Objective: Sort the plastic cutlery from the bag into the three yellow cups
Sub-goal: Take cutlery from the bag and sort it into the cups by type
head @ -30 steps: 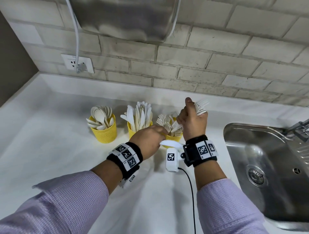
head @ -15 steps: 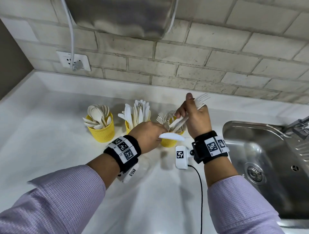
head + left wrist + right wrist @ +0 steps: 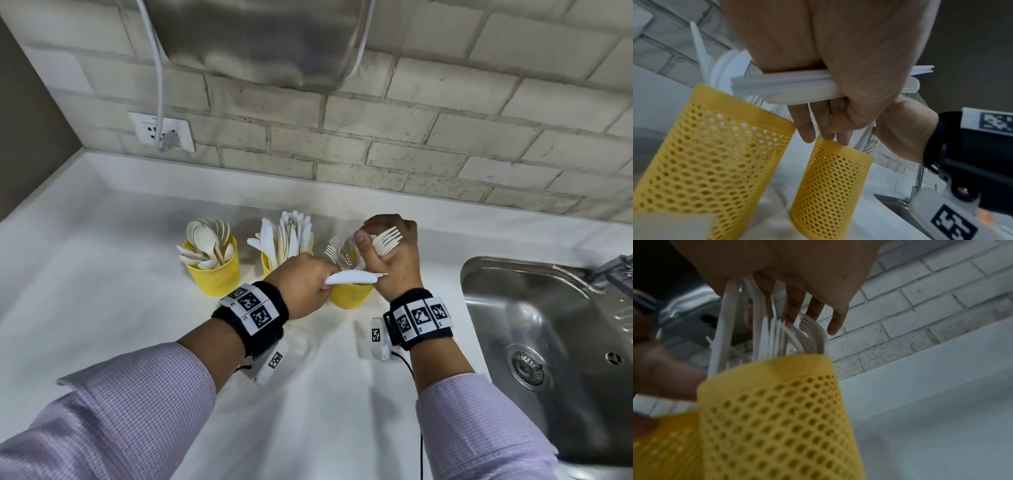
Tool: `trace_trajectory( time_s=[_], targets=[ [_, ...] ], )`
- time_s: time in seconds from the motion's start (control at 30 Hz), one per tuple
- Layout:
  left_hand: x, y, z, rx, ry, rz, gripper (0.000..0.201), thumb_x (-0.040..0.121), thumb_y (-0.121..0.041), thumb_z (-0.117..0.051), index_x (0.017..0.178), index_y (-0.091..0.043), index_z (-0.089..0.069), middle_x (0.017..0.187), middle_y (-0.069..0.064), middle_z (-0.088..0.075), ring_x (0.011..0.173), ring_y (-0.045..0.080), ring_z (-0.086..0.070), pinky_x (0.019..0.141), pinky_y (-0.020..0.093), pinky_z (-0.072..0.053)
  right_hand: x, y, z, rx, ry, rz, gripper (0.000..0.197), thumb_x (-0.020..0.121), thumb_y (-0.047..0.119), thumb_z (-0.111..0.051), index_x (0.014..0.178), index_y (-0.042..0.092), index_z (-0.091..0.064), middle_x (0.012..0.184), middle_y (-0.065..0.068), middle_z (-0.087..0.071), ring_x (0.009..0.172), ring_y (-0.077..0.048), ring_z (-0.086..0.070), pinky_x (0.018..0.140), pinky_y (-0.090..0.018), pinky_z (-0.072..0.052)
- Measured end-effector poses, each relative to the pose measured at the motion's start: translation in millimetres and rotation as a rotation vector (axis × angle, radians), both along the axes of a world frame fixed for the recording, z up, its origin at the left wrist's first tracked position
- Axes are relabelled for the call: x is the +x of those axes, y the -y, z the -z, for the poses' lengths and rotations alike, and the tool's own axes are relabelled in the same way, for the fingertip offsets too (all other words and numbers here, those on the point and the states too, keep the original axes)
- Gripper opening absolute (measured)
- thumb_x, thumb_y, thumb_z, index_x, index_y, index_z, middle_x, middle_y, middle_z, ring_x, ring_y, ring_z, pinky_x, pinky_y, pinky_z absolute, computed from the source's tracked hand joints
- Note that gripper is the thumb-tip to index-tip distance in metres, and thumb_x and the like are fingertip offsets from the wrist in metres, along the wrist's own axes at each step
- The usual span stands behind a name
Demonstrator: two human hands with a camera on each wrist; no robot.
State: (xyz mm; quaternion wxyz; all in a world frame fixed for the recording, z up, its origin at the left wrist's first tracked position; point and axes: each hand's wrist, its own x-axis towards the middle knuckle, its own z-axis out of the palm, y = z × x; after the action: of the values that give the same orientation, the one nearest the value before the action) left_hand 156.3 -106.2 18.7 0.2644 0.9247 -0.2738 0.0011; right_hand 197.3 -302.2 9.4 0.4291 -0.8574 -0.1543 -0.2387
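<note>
No words, brands or numbers can be read — only black-and-white square code markers stand on the black fabric wristbands and on the small white plastic devices — these carry no letters.

White counter runs along a pale brick wall. Steel sink set into counter at right, round drain in basin, faucet part at far right edge. White wall socket far left on wall, grey plug in it, white cable running up. Shiny metal appliance mounted on wall, top centre. Dark wall at left.
</note>
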Motion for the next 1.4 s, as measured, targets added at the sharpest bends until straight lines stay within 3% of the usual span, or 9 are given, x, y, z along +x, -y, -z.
trace_trajectory(
  time_s=[0.27,0.43,0.5,0.6,0.73,0.93,1.1,1.3,1.4],
  targets=[
    [-2.0,0.3,0.7,-0.039,-0.001,-0.024,0.028,0.080,-0.005,-0.054,0.063,-0.019,-0.037,0.057,-0.006,-0.038,0.058,0.022,-0.042,0.056,0.031,-0.031,-5.3,4.8,22.6,-0.401,-0.054,0.108,0.049,0.090,0.066,-0.052,0.126,0.036,-0.065,0.132,0.000,-0.051,0.114,-0.027,-0.043,0.095,-0.048,-0.046],
    [-2.9,0.7,-0.8,-0.063,-0.032,-0.043,0.030,0.081,-0.004,-0.054,0.062,-0.020,-0.037,0.055,-0.006,-0.038,0.056,0.022,-0.041,0.054,0.031,-0.030,-10.3,5.6,-0.8,0.039,-0.210,-0.047,0.083,0.079,0.053,-0.076,0.149,0.031,-0.037,0.141,0.004,-0.046,0.122,-0.018,-0.049,0.100,-0.027,-0.044],
    [-3.3,1.3,-2.1,-0.069,-0.042,-0.059,0.033,0.080,-0.005,-0.054,0.060,-0.021,-0.034,0.055,-0.005,-0.038,0.056,0.022,-0.040,0.054,0.031,-0.029,-10.7,6.2,-13.0,0.087,-0.150,-0.068,0.073,0.089,0.042,-0.069,0.152,0.024,-0.037,0.147,0.002,-0.045,0.128,-0.016,-0.050,0.103,-0.023,-0.043],
    [-5.0,1.7,-1.4,-0.092,-0.078,-0.106,0.036,0.081,-0.006,-0.054,0.059,-0.022,-0.031,0.055,-0.003,-0.040,0.056,0.022,-0.039,0.055,0.034,-0.032,-3.3,6.8,-11.2,-0.219,-0.017,-0.070,0.050,0.102,0.032,-0.039,0.147,0.012,-0.050,0.155,-0.009,-0.045,0.141,-0.026,-0.044,0.115,-0.047,-0.039],
    [-8.0,3.4,3.8,-0.163,-0.132,-0.152,0.036,0.082,-0.006,-0.053,0.061,-0.024,-0.030,0.057,-0.003,-0.040,0.057,0.021,-0.036,0.056,0.033,-0.031,-6.6,0.4,8.9,-0.606,-0.135,-0.126,0.082,0.096,0.058,-0.021,0.147,0.001,-0.049,0.156,-0.017,-0.045,0.149,-0.039,-0.035,0.116,-0.056,-0.036],
    [-21.7,-2.7,-8.4,-0.497,-0.295,-0.300,0.024,0.091,-0.001,-0.051,0.094,-0.017,-0.069,0.092,0.003,-0.073,0.075,0.019,-0.067,0.063,0.031,-0.056,-18.9,3.0,-25.8,-0.187,-0.226,-0.013,0.060,0.100,0.038,-0.031,0.152,0.010,-0.043,0.159,-0.010,-0.042,0.151,-0.027,-0.031,0.124,-0.047,-0.025],
    [-51.9,-8.1,-42.3,-0.946,-0.680,-0.244,0.027,0.074,0.007,-0.042,0.073,-0.020,-0.037,0.069,0.010,-0.060,0.043,0.016,-0.030,0.039,0.020,-0.022,-56.2,-8.7,-67.1,0.392,-0.283,-0.136,0.046,0.098,0.036,-0.044,0.135,0.018,-0.063,0.138,0.006,-0.064,0.129,-0.014,-0.057,0.112,-0.042,-0.043],
    [-78.9,-25.8,-51.6,-1.221,-1.118,-0.033,0.032,0.067,0.000,-0.044,0.096,-0.012,-0.051,0.063,0.017,-0.050,0.033,0.007,-0.021,0.039,0.010,-0.018,-88.4,-53.3,-89.9,0.468,-0.419,-0.404,0.029,0.097,0.020,-0.057,0.123,0.013,-0.067,0.095,-0.017,-0.068,0.070,-0.024,-0.064,0.071,-0.036,-0.051],
    [-81.7,-35.1,-56.1,-1.264,-1.221,0.121,0.027,0.075,-0.006,-0.039,0.091,-0.012,-0.061,0.054,0.007,-0.046,0.034,0.006,-0.020,0.037,0.010,-0.019,-92.9,-64.6,-95.8,0.517,-0.387,-0.459,0.016,0.097,0.013,-0.063,0.107,0.002,-0.069,0.073,0.000,-0.063,0.054,-0.027,-0.055,0.060,-0.036,-0.047]
  ],
)
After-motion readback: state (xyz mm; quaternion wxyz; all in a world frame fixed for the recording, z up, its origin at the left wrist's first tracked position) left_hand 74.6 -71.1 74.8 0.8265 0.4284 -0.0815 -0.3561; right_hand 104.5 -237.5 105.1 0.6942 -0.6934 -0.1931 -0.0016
